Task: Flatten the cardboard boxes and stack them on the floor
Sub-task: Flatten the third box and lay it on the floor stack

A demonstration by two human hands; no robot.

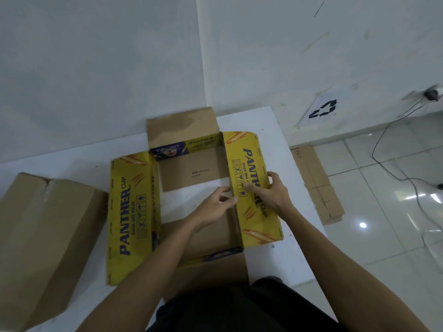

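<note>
Yellow printed cardboard box (191,202), flaps open, on white table (271,130), nothing inside | left hand (215,207) pinches right wall edge | right hand (273,192) grips right flap | plain brown closed box (43,236) left | flattened cardboard (316,185) on floor

Both hands (215,204) (273,190) hold the open yellow box's (129,207) right flap (254,188).

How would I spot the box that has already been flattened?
Look past the right edge of the white table to the tiled floor. The flattened box lies there by the wall, plain brown, unlike the yellow box.
</note>
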